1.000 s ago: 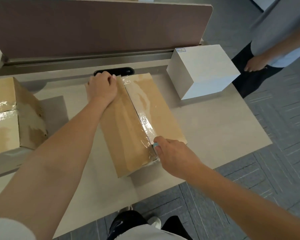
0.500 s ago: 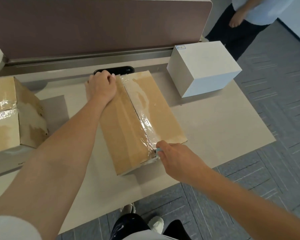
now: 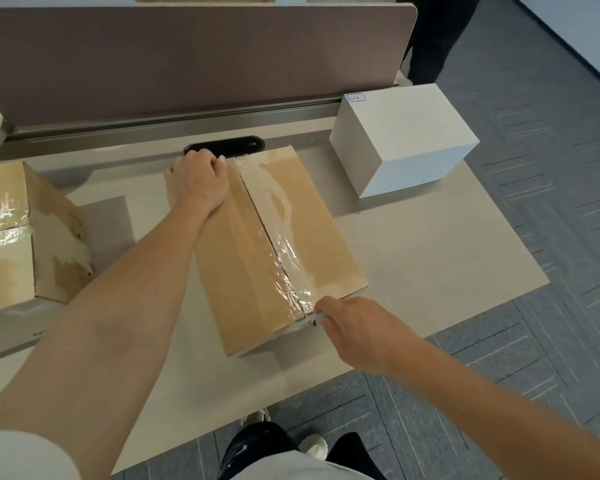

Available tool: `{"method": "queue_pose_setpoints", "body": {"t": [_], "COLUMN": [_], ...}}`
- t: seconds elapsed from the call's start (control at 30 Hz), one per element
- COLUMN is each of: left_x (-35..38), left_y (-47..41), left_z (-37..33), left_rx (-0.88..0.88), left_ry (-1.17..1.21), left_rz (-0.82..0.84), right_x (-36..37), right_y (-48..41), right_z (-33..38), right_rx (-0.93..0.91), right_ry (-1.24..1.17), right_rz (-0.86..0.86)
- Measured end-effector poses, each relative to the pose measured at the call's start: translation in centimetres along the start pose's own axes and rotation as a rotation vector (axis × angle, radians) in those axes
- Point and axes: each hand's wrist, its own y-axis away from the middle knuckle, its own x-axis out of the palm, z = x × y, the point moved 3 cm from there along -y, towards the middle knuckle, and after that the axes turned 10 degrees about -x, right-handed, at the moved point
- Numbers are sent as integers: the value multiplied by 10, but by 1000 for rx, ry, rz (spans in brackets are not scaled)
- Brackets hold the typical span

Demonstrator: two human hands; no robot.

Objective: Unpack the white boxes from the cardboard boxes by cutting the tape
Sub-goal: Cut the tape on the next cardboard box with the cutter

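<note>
A brown cardboard box [image 3: 243,268] lies on the beige desk [image 3: 430,265], its centre seam covered by clear tape [image 3: 284,251]. My left hand [image 3: 196,183] presses on the box's far left corner, fingers curled over the edge. At the near end of the seam, my right hand [image 3: 357,329] is shut on a small light-blue cutter [image 3: 317,315] whose tip touches the tape at the box's near edge. A white box [image 3: 406,133] stands at the desk's far right corner. A second taped cardboard box [image 3: 21,233] sits at the left.
A brown partition panel [image 3: 194,57] with a metal rail runs along the desk's far side. A black cable slot [image 3: 236,147] lies just behind the middle box. Another person's dark trouser legs [image 3: 430,39] stand past the far right corner. Grey carpet lies to the right.
My right hand has slid the cutter along the seam toward me, from on top of the box to its near edge. The other person has walked away toward the back.
</note>
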Motion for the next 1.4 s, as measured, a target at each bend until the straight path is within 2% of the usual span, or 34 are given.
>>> {"method": "queue_pose_setpoints", "body": {"t": [0.17, 0.37, 0.43, 0.57, 0.73, 0.87, 1.0, 1.2, 1.4], "left_x": [-3, -15, -15, -9, -2, 3, 6, 21, 34], "left_y": [-1, -3, -2, 0, 1, 1, 6, 19, 22], "left_z": [0, 4, 5, 6, 6, 2, -8, -41, -48], "left_rx": [-55, -191, -194, -88, -31, 9, -9, -75, -147], "left_ry": [77, 428, 454, 288, 169, -41, -217, -271, -384], "left_rz": [19, 48, 56, 37, 5, 41, 35, 88, 123], "right_x": [-29, -48, -51, -68, -93, -102, -94, -76, -52], "right_y": [-9, -27, -37, -55, -80, -107, -137, -179, -211], "right_z": [-16, -22, -24, -37, -75, -118, -165, -231, -255], "right_rx": [-10, -21, -18, 39, 123, 196, 350, 479, 450], "right_ry": [-2, -69, -84, -163, -406, -681, -961, -1006, -1018], "right_rz": [-111, -170, -183, -283, -434, -468, -427, -384, -339]}}
